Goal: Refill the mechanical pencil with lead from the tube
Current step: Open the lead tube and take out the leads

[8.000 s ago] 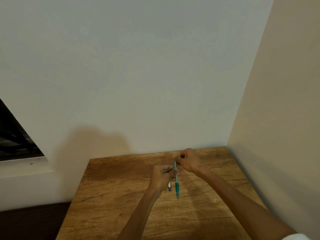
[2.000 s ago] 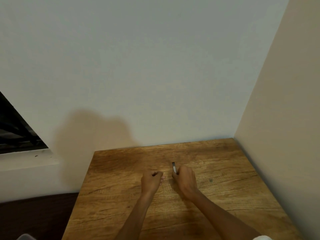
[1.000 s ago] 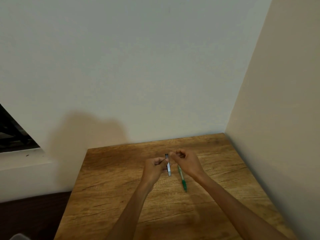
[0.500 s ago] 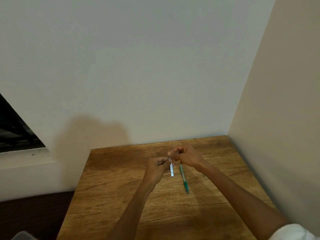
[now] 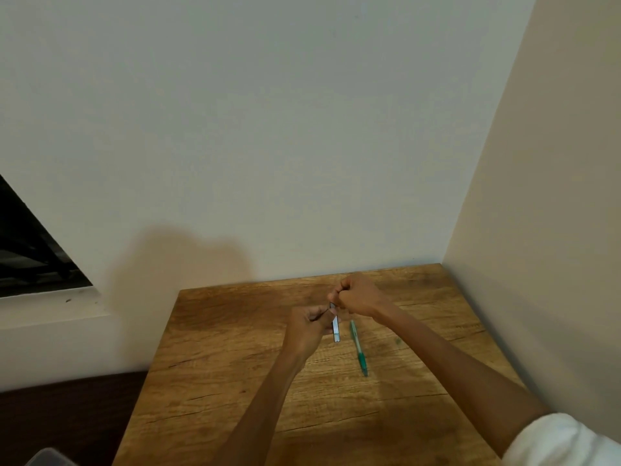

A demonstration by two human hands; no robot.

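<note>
A slim pale lead tube (image 5: 335, 328) hangs upright in my left hand (image 5: 307, 327), pinched near its top. My right hand (image 5: 358, 295) is closed just above it, its fingertips at the tube's top end. Whether it grips the cap or a lead I cannot tell. The green mechanical pencil (image 5: 358, 348) lies on the wooden table (image 5: 235, 364) just right of the tube, under my right wrist, tip toward me. Neither hand touches the pencil.
The table stands in a corner, with a white wall behind and a beige wall on the right. A dark window opening (image 5: 30, 257) is at the left. A clear plastic container corner (image 5: 47, 457) shows at bottom left. A small dark speck (image 5: 398, 340) lies on the table.
The pencil went from my hands down onto the table. My left hand took up the lead tube, and my right hand has risen slightly at the tube's top over the last second.
</note>
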